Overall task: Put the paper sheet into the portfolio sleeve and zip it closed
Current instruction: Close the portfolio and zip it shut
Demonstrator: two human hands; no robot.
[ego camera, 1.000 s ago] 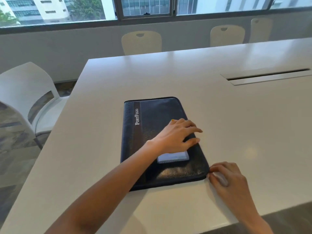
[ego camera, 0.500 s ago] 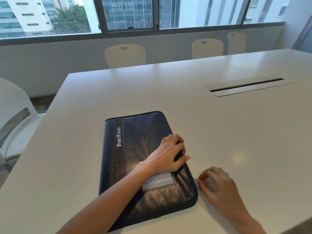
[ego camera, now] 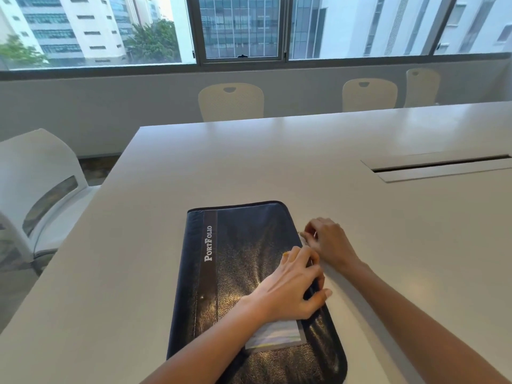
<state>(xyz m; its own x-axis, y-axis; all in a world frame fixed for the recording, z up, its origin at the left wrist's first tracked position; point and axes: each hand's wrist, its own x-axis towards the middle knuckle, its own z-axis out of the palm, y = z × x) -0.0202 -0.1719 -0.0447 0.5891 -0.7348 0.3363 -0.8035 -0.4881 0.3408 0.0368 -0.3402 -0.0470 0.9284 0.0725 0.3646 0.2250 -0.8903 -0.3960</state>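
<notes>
Dark leathery portfolio sleeve (ego camera: 243, 275) lies flat on the tabletop (ego camera: 277, 162), long axis running away. Right hand (ego camera: 327, 241) fingers look pinched at its right edge, probably on the zip pull; left hand (ego camera: 293, 289) presses flat.

"PortFolio" stands in white letters on the brown band of the dark portfolio sleeve (ego camera: 249, 261).

White table (ego camera: 249, 162), pale chairs (ego camera: 230, 102) beyond, windows (ego camera: 241, 26) showing daylit buildings.

An office meeting room: long white table (ego camera: 249, 162), matching chairs (ego camera: 230, 102), window (ego camera: 241, 26) facing towers
</notes>
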